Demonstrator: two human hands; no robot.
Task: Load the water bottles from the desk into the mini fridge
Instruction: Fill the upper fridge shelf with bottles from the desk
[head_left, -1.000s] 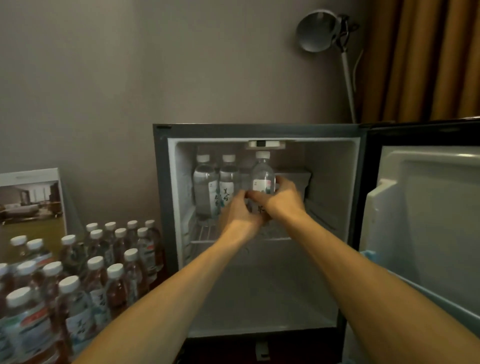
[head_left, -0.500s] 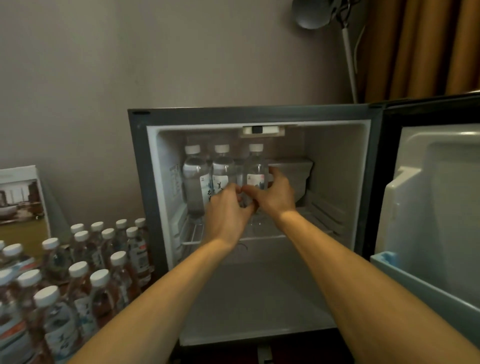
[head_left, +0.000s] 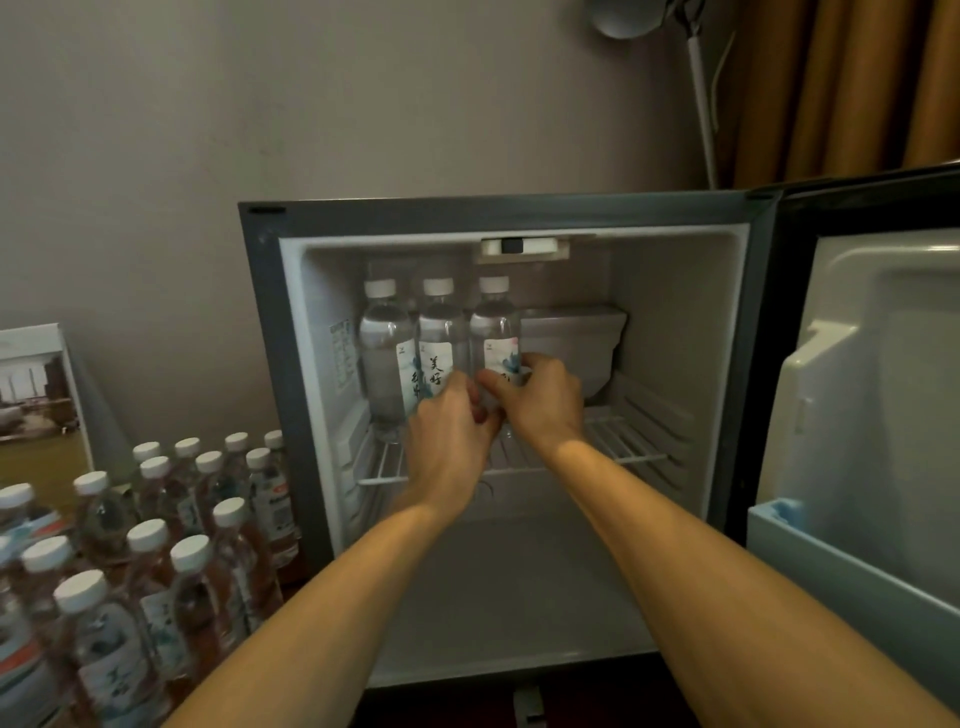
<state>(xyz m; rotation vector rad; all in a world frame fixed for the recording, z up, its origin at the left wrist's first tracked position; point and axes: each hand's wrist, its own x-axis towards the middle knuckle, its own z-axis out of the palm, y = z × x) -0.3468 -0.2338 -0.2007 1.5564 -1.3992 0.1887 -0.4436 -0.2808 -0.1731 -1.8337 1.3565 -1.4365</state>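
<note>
The mini fridge (head_left: 260, 332) stands open, and three clear water bottles with white caps stand in a row at the back left of its wire shelf (head_left: 618, 441). My right hand (head_left: 545, 400) is wrapped around the lower part of the rightmost bottle (head_left: 493, 322). My left hand (head_left: 449, 431) is closed at the base of the middle bottle (head_left: 438, 327), touching my right hand. The left bottle (head_left: 383, 343) stands free by the fridge wall. Several more capped bottles (head_left: 156, 551) are crowded on the desk at lower left.
A white freezer box (head_left: 576, 338) sits at the shelf's back right. The fridge door (head_left: 872, 395) hangs open at the right with a door bin (head_left: 841, 577) low down. A framed picture (head_left: 36, 405) leans at the left wall; a lamp pole (head_left: 701, 104) and curtain stand behind.
The view has come closer to the fridge and tilted down. Both hands have stayed on the bottles on the shelf, and the rightmost bottle stands further back, in line with the other two.
</note>
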